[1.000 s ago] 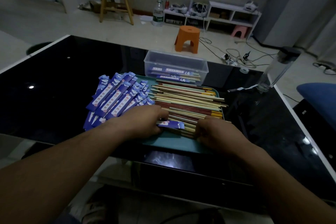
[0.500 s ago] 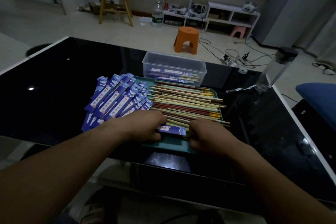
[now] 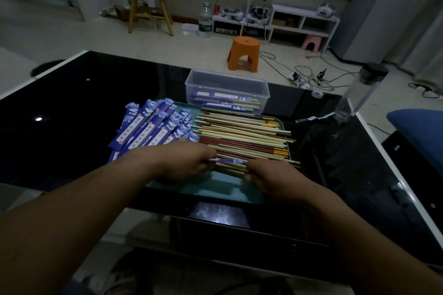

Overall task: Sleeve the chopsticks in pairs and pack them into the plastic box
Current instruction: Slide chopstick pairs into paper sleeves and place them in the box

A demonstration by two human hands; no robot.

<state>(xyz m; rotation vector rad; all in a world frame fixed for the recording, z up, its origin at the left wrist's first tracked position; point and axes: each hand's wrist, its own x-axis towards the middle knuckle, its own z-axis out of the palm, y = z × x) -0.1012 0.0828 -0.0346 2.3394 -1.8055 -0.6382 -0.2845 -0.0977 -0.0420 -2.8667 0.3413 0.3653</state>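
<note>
1. The chopsticks (image 3: 244,136) lie in a loose heap on the right part of a teal tray (image 3: 215,189). Their long axes run left to right, with the thin tips to the left and the thicker, partly yellow ends to the right.
2. A purple sleeve (image 3: 227,161) lies along the near edge of that heap, parallel to the sticks, between the two hands.
3. The left hand (image 3: 189,163) has its fingers curled and pinches the left end of the sleeve.
4. The right hand (image 3: 271,177) is knuckles-up with curled fingers, gripping the nearest chopsticks just at the sleeve's right end. How far they sit inside the sleeve cannot be told.
5. Empty sleeves (image 3: 151,127) are fanned over the tray's left side, slanting from near-left to far-right.
6. The plastic box (image 3: 226,84) stands just behind the tray, open-topped. A few sleeved pairs (image 3: 223,99) lie flat in it, lengthwise left to right, wooden ends showing at the right.
7. Tray and box sit on the black glossy worktop (image 3: 84,108); a clear bottle (image 3: 359,93) stands at its far right edge.
</note>
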